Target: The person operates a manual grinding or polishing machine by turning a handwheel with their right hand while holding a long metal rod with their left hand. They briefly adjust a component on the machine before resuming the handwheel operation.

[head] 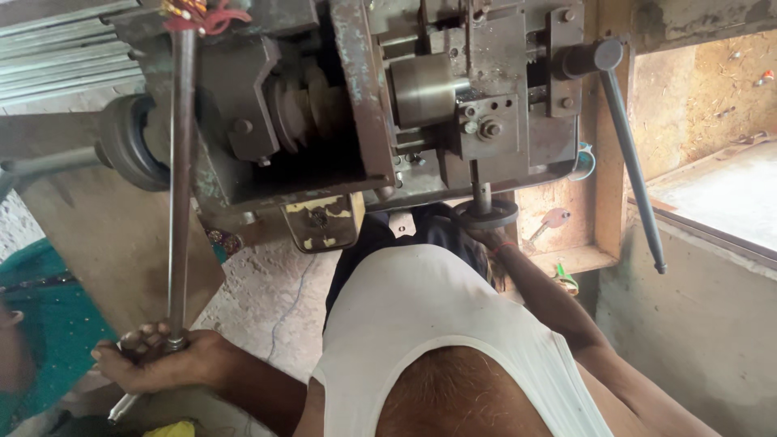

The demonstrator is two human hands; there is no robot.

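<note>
The long metal rod (pixel 180 186), its axis running almost straight up from the left hand (pixel 158 360) clenched on its lower end into the machine (pixel 364 105), is held, while the right hand (pixel 486 235), apparently closed on the small handwheel (pixel 486 214), is partly hidden.

The machine (pixel 388 105) stands ahead, a long lever (pixel 180 186) at its left, a handle (pixel 631 162) at its right.
</note>
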